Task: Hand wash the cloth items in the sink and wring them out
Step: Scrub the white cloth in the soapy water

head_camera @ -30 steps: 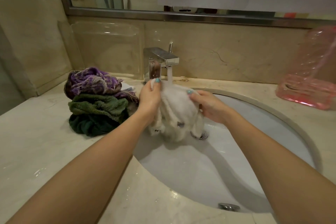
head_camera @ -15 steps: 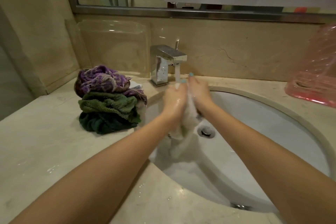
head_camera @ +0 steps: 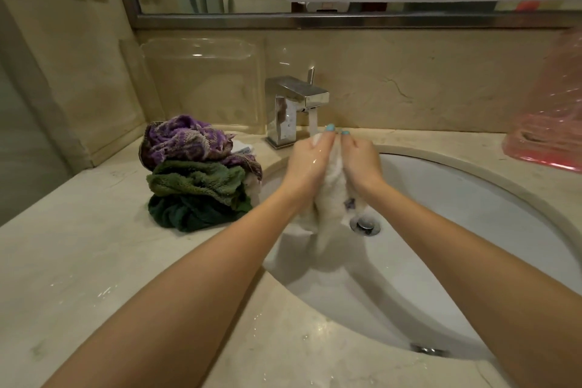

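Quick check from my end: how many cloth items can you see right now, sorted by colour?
White: 1, the white cloth pressed between the left hand and right hand under the tap
Purple: 1, purple cloth on top of the counter pile
Green: 1, green cloth in the middle
Dark green: 1, dark green cloth at the bottom
Total: 4

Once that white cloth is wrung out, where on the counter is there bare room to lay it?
Bare counter lies left of the sink, in front of the cloth pile. Another strip runs behind the basin, between faucet and pink plastic. It is crowded beside the faucet's left.
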